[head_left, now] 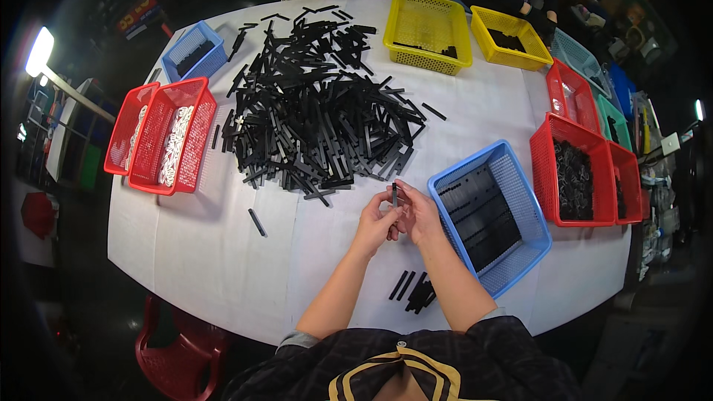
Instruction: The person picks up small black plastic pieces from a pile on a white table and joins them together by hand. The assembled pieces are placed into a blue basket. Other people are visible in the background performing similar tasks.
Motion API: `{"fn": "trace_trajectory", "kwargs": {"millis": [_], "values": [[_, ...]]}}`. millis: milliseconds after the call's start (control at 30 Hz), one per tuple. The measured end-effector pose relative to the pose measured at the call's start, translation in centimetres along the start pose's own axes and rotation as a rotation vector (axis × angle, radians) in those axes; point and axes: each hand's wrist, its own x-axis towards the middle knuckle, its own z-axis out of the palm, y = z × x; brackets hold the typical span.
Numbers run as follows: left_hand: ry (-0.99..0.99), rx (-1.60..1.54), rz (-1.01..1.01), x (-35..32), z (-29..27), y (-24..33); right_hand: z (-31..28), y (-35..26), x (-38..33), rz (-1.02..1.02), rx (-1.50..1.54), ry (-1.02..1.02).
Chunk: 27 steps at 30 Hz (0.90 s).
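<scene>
Left hand (376, 220) and right hand (417, 215) together pinching one upright black strip (394, 194); grip looks shallow; likely slip onto white table (223, 252).

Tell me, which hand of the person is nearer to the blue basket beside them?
The right. The right hand is just left of the blue basket, almost at its rim. The left hand is farther left, beyond the right hand; both pinch a black strip.

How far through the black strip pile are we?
Done: the blue basket at the right holds stacked black strips, and a few strips lie by the right forearm. In hand: left hand and right hand pinch one strip. Left: the big pile mid-table, so most remains.
</scene>
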Motion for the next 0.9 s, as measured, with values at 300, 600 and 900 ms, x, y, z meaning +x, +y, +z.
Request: {"fn": "trace_trajectory", "kwargs": {"millis": [300, 600, 900], "values": [[0.016, 0.01, -0.014, 0.2, 0.1, -1.2, 0.0, 0.5, -0.1, 0.081, 0.058, 0.095], [0.018, 0.008, -0.025, 0.2, 0.0, -1.3, 0.2, 0.6, -0.2, 0.096, 0.077, 0.114], [0.037, 0.032, -0.004, 0.3, 0.0, -1.7, -0.4, 0.9, 0.1, 0.115, 0.081, 0.097]]}}
